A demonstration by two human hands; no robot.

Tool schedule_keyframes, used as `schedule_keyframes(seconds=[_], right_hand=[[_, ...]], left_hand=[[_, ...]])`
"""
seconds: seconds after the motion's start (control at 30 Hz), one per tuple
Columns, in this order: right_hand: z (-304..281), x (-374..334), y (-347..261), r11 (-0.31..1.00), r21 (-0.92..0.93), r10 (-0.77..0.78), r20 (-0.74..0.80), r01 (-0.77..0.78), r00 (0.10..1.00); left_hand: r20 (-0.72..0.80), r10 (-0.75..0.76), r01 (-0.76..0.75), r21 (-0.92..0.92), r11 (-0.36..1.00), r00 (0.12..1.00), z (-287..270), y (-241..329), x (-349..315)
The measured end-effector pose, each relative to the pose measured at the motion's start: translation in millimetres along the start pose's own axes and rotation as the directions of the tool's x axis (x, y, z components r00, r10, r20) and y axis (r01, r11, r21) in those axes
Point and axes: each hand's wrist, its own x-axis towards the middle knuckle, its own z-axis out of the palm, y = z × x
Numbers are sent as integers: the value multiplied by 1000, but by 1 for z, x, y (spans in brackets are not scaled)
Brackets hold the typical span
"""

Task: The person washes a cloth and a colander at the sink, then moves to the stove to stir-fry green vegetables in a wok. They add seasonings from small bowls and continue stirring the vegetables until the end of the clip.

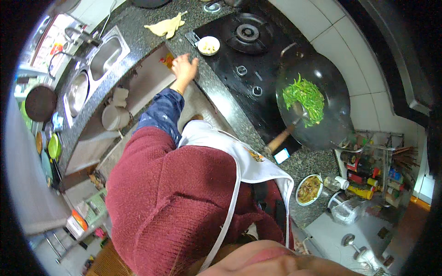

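Observation:
My left hand (185, 69), in a dark blue sleeve, reaches out to the counter's front edge beside the stove. Its fingers are stretched and a little apart, and I see nothing held in them. Just left of it, below the counter edge, shows a red and orange item (167, 60); whether the hand touches it I cannot tell. A small white bowl (208, 45) of pale chopped pieces stands just beyond the hand. On the right burner sits a black wok (334, 108) with green vegetable strips (306, 96) and a wooden-handled spatula (279, 139) leaning in it. My right hand is out of view.
A yellow cloth (166, 26) lies on the counter behind. The double sink (105, 60) is at left, the bare burner (247, 32) at far centre. At right are a phone (281, 156), a plate of cooked food (309, 190) and a rack of bottles (368, 168).

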Motion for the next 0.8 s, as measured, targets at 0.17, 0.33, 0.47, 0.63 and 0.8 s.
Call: schedule_keyframes(seconds=[0.17,0.33,0.47,0.63,0.8], right_hand=[[76,11,-52,974,173,153,-42,-144,987],[147,59,-143,908,418,8,46,-27,999],[137,103,-242,847,435,-421,201,304,884],[145,149,-298,784,532,-371,-10,319,929],[170,194,-347,750,-169,-661,-177,639,729]], left_hand=[[65,53,-77,442,893,996,25,-82,146],[356,172,-315,394,864,919,23,-105,203],[160,306,-252,-291,923,938,18,-211,301],[682,406,565,-731,382,609,-110,-73,210],[707,679,-36,-698,716,-199,-167,2,128]])
